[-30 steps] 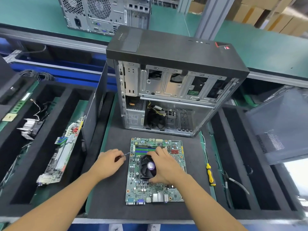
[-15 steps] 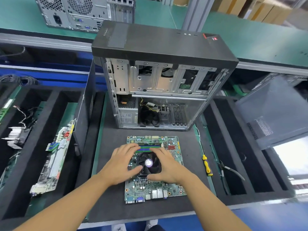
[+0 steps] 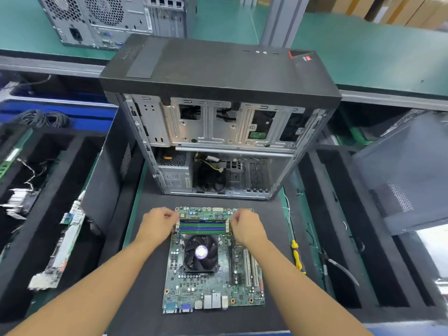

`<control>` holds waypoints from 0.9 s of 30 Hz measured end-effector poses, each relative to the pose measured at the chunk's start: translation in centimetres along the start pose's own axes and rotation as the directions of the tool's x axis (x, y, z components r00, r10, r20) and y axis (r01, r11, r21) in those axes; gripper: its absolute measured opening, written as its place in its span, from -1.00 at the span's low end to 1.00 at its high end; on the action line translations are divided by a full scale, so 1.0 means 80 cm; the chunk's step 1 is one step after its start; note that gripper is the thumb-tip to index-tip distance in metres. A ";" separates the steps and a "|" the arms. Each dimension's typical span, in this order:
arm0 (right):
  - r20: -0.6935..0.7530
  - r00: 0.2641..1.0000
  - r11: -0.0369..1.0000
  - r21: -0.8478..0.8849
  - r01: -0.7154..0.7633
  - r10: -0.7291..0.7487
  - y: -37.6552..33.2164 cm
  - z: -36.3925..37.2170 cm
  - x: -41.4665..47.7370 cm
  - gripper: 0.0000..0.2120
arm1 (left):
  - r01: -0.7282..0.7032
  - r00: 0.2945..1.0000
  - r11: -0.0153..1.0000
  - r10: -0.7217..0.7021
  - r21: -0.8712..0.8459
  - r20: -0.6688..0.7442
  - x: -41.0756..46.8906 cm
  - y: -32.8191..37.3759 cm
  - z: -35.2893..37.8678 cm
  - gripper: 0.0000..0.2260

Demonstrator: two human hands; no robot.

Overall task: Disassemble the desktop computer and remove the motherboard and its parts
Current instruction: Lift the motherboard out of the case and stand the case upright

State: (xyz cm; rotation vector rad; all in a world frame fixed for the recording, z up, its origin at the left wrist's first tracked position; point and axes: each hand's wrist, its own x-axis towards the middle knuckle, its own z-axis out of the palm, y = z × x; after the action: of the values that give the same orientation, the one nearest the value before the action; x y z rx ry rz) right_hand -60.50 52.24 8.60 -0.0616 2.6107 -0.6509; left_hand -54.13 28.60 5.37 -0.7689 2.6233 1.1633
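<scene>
The green motherboard lies flat on the black foam mat in front of me, with its black cooler fan in the middle. Green and blue memory slots run across its far end, and a dark memory module sits in the farthest one. My left hand has its fingers curled at the module's left end. My right hand does the same at the right end. The opened black computer case stands upright just behind the board.
A yellow screwdriver and pliers lie right of the mat. Black foam trays on the left hold another circuit board and a finned heatsink. A grey side panel leans at the right. A second computer stands at the back.
Both hands left the cooler fan and moved forward to the two ends of the memory slots. The fan now shows uncovered.
</scene>
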 end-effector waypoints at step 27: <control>0.229 0.943 0.908 0.291 -0.302 0.240 -0.012 0.008 0.027 -0.88 | 0.359 0.919 0.904 -0.297 -0.234 0.260 0.038 -0.001 -0.005 -0.94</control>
State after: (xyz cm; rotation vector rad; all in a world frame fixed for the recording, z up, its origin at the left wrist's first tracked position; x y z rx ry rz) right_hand -62.22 50.80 7.62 0.3228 2.2426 -0.9100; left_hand -56.64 27.10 4.57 -1.0237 2.0737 1.4327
